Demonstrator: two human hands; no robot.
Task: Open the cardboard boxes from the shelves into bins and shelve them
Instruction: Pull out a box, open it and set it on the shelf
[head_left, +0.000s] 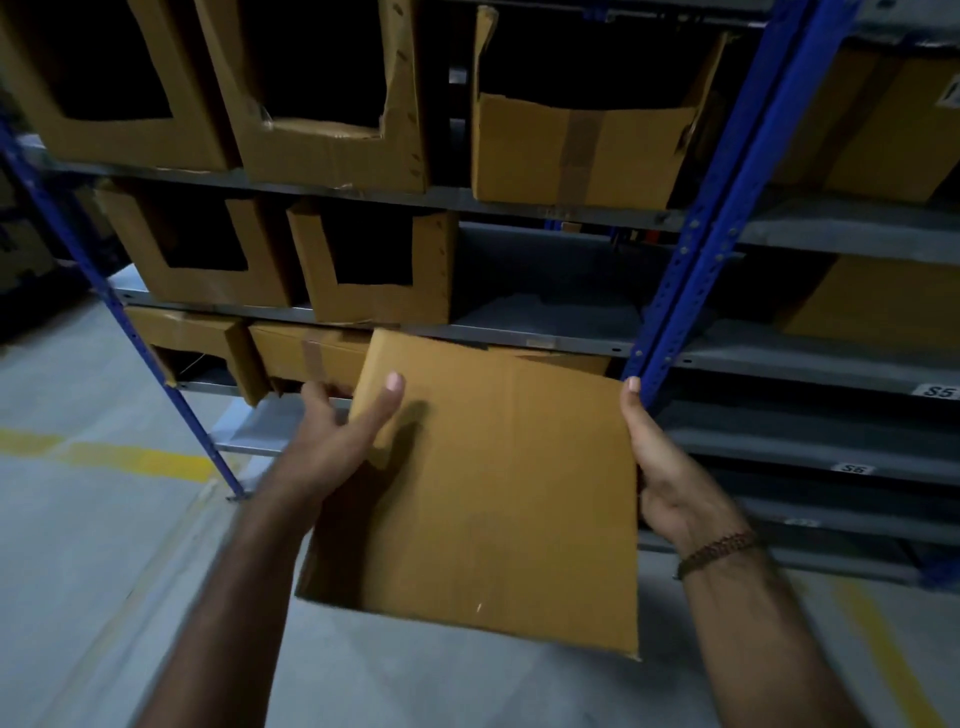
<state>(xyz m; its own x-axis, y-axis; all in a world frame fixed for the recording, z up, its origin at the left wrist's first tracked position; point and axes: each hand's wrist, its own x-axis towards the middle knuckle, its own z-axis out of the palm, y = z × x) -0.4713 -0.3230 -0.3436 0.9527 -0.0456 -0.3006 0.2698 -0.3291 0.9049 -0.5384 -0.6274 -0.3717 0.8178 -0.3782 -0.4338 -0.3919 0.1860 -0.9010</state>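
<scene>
A steel shelving rack (571, 332) with grey decks and blue perforated uprights fills the upper part of the head view, set on a grey concrete floor (78, 519) that is marked with a yellow line (130, 460) to the rack's lower left. On the rack's top visible deck, three cardboard bins with cut-out fronts are seen side by side, the rightmost (582, 150) taped down its face. On the deck below, two more cut-front bins (363, 270) stand at the left, and the deck to their right is bare grey metal. One level further down, cardboard boxes (301, 353) lie at the left, one of them taped. In front of the rack, below its middle deck and just left of the nearer blue upright (691, 260), a plain cardboard box (493, 493) is held in the air, tilted, with a broad flat face turned toward the camera and its far edge close to the deck's lip. The box is gripped at its left edge by the left hand (337, 431), the thumb laid on the face and the fingers curled behind. The right edge is clasped by the right hand (670, 483), its thumb along the edge; the fingers are hidden behind the cardboard. A braided bracelet (719, 553) is worn on the right wrist. Small labels reading S5 (937, 391) and S6 are fixed to the deck edges at the rack's lower right.
</scene>
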